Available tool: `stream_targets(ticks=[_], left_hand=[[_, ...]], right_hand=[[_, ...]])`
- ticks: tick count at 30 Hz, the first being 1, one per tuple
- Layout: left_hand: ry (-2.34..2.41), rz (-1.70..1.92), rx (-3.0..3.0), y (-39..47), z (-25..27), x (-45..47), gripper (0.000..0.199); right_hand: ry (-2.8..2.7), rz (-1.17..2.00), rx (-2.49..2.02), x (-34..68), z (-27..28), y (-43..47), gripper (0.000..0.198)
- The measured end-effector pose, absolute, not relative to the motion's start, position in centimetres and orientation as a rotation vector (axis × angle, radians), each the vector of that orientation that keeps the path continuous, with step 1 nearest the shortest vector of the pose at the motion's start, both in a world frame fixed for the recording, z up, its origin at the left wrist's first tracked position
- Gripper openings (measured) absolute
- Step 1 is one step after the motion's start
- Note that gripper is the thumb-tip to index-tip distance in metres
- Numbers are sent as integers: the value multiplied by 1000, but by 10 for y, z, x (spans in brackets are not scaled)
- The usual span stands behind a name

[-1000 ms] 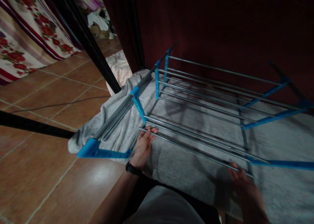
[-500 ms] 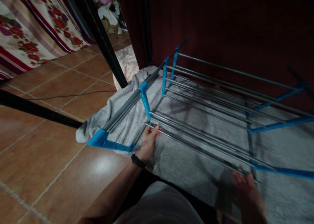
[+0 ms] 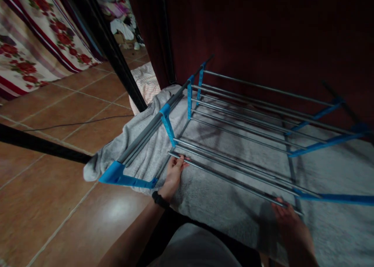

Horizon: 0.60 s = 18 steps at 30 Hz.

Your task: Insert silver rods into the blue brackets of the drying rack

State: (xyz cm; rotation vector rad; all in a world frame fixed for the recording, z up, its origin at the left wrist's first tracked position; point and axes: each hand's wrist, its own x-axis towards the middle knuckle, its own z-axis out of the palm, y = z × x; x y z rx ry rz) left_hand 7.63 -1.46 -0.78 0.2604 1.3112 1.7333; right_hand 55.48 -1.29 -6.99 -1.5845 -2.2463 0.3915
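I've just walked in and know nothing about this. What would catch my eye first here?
Probably the bright blue brackets of the metal-barred rack, spread across the grey cloth. Nearest the wearer, the left hand and right hand hold a metal rod near its two ends. At upper left, a red-flowered curtain hangs over the tiled floor.

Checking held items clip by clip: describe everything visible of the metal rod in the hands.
The rod is long, thin and straight, grey and shiny like bare metal. It slants down rightward in view, over the grey blanket, at the near side of the rack. The left hand grips it near one end, the right hand near the other; both tips stick out, neither in a blue bracket.
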Motion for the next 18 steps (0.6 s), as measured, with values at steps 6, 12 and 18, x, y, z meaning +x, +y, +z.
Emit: stream_targets(ticks=[6, 12, 18], left_hand=[[1280, 1720, 228, -12, -3, 68, 26], [1387, 1673, -58, 2, -8, 54, 9], [1351, 1620, -59, 3, -9, 54, 10]], right_hand=[[-2133, 403, -1601, 555, -94, -21, 49], [-2056, 305, -1618, 554, -114, -16, 45], [-2074, 415, -1587, 567, -110, -7, 48]])
